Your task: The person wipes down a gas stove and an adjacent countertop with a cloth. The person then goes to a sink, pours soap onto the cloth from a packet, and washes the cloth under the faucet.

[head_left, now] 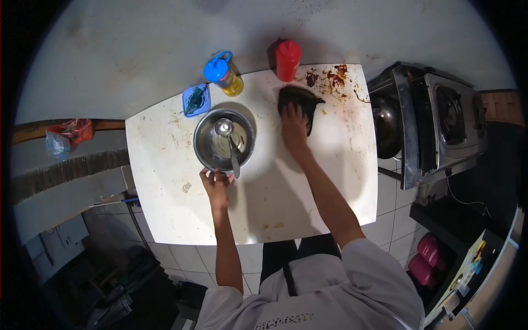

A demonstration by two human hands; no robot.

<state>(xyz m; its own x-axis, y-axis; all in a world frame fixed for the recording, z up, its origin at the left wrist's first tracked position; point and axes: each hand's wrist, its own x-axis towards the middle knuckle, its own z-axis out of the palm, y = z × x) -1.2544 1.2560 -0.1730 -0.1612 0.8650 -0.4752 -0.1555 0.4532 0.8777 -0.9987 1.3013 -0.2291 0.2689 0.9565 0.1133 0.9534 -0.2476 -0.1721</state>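
Observation:
My left hand [217,186] grips the near rim of a metal bowl [199,144] on the white table. Inside the bowl leans a metal ladle [235,159], its handle lying over the rim near my left fingers. A little pale residue shows on the bowl's bottom. My right hand [295,124] is on a bunched black cloth [308,102] that lies on the table, to the right of the bowl. Its fingers press into the cloth, and the fingertips are partly lost against the dark fabric.
Along the table's [181,214] back edge stand a blue-lidded bottle [225,77] and a red bottle [288,61]. A small blue tray [196,100] sits left of them. Brown stains [336,80] mark the back right corner. A gas stove [454,121] stands to the right.

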